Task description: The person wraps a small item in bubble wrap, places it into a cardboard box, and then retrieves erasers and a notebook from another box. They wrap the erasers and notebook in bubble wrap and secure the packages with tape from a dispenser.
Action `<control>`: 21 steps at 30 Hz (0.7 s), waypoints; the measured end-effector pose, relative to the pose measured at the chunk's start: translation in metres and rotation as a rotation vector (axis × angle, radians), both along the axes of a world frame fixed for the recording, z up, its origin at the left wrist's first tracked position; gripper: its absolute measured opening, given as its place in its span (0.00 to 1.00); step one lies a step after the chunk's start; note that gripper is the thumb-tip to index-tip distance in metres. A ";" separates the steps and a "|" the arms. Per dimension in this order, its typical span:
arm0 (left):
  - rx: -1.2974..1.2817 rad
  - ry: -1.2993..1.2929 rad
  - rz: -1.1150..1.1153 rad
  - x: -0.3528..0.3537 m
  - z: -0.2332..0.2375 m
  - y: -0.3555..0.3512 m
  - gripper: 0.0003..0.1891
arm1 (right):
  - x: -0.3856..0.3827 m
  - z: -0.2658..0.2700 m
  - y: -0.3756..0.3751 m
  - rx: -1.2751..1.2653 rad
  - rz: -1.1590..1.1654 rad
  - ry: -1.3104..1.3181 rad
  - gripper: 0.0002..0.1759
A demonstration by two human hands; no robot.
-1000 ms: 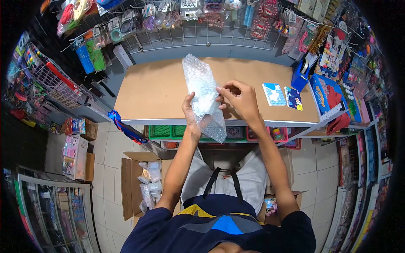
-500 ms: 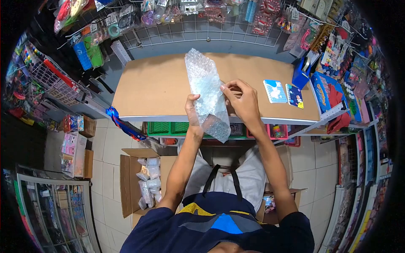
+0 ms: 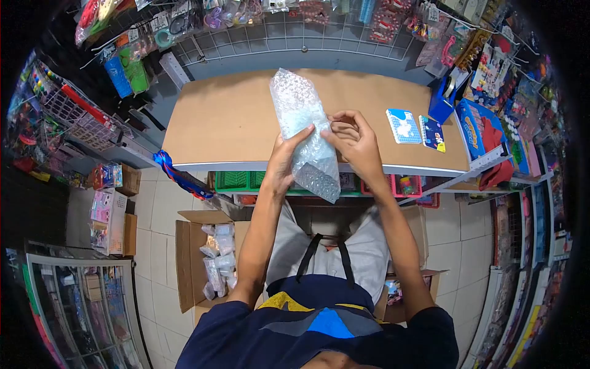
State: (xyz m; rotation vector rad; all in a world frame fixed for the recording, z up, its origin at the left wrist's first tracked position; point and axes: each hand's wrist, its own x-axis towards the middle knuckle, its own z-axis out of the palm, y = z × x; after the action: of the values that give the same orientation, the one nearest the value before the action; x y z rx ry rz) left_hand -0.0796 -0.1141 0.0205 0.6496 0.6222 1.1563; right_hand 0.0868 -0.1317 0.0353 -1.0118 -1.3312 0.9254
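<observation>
A long bubble-wrap package (image 3: 301,120) is held at a slant above the front edge of the brown tabletop (image 3: 221,123). Something pale blue shows through its middle, too blurred by the wrap to name. My left hand (image 3: 284,157) grips the package from the left, thumb lying across its front. From the right, my right hand (image 3: 354,140) pinches the package's side edge between thumb and fingers. Both ends of the wrap stick out flat and loose past the hands.
Two small notebooks, one light blue (image 3: 404,126) and one dark (image 3: 432,133), lie at the table's right. Behind them stands a blue tape dispenser (image 3: 442,101). An open carton (image 3: 190,261) of wrapped packages sits on the floor at left. Green baskets (image 3: 233,180) are under the tabletop.
My left thumb has moved up and across the front of the package. My right hand still pinches its right edge, slightly lower. The package has barely shifted.
</observation>
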 end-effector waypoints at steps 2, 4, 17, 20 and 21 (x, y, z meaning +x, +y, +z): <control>-0.006 -0.045 0.005 0.000 0.000 0.001 0.19 | 0.007 0.000 -0.004 -0.157 0.189 0.038 0.29; -0.025 -0.062 -0.008 0.002 0.000 -0.001 0.19 | 0.013 -0.009 -0.001 -0.257 0.323 0.050 0.35; 0.017 0.082 0.002 0.011 -0.003 -0.003 0.20 | 0.010 -0.022 -0.002 -0.253 0.287 -0.060 0.41; -0.026 0.061 -0.004 0.008 0.004 0.001 0.20 | 0.013 -0.011 -0.015 -0.154 0.249 -0.131 0.45; -0.053 0.062 -0.015 0.005 0.012 0.000 0.20 | 0.025 -0.011 -0.021 -0.036 0.246 -0.235 0.48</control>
State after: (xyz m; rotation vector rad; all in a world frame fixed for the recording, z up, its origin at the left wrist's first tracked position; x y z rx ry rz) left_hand -0.0741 -0.1140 0.0321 0.6457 0.6968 1.1055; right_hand 0.1117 -0.1531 0.0241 -1.0231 -1.6692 1.0396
